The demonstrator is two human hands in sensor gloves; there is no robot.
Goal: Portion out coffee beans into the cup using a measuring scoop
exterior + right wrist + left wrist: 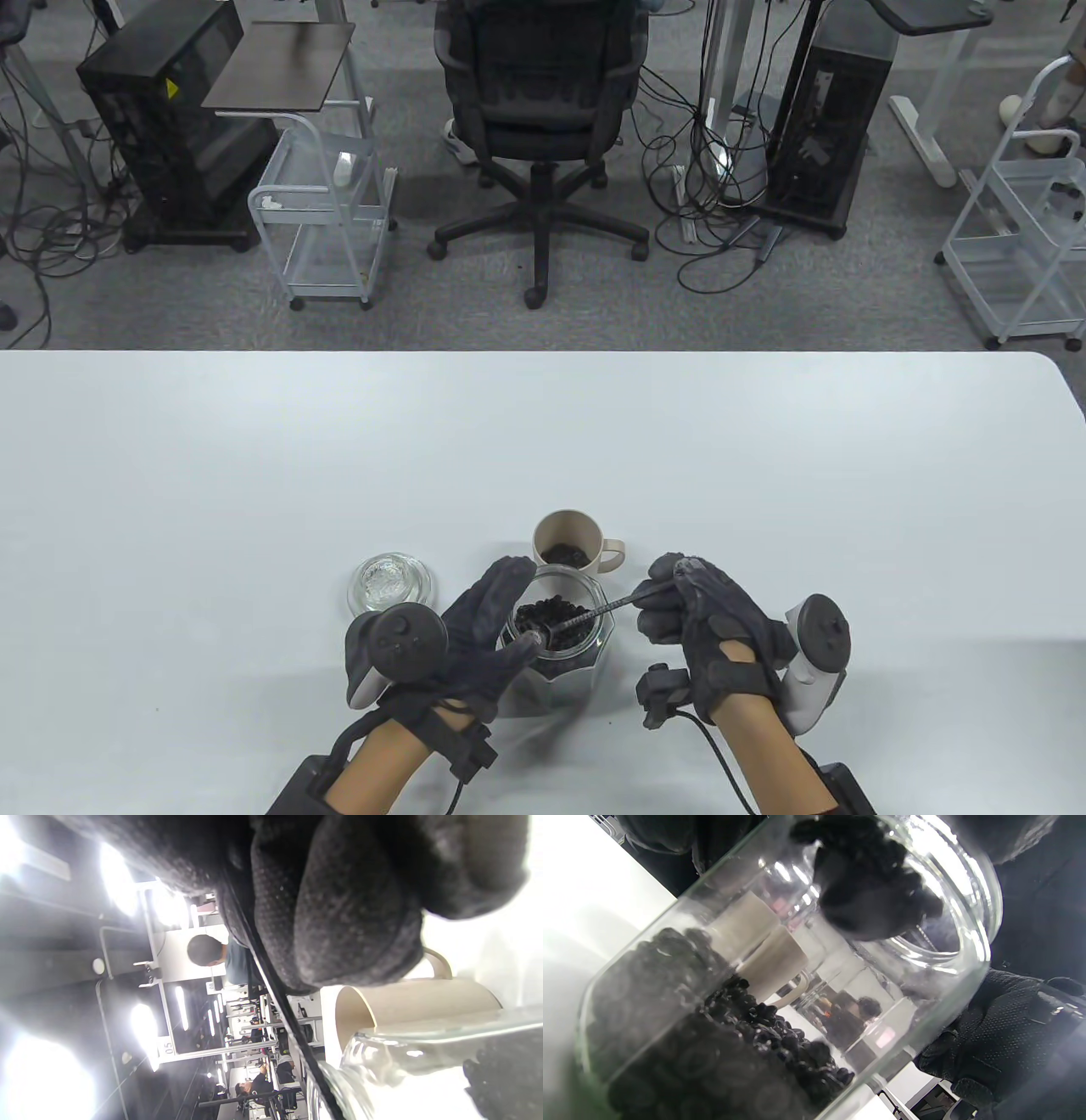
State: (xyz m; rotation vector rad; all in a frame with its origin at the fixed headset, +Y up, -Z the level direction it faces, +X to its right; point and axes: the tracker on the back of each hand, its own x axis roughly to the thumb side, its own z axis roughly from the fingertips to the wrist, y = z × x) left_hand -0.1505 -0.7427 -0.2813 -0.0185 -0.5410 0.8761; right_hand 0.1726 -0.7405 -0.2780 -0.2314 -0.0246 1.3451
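A glass jar (585, 658) of dark coffee beans (556, 613) stands near the table's front edge. My left hand (490, 624) grips it from the left, fingers and thumb curled round its wall. My right hand (674, 594) pinches the thin dark handle of the measuring scoop (585, 615), whose bowl is down inside the jar's mouth among the beans. In the left wrist view the scoop bowl (869, 887) sits heaped with beans inside the jar (946, 955). Just behind the jar is a beige cup (567, 533) with beans in its bottom, handle to the right.
The jar's glass lid (389, 583) lies on the white table (254, 475) to the left of the jar. Beyond the table's far edge are an office chair (539, 110), wire carts and computer towers. People are at desks in the background of the right wrist view.
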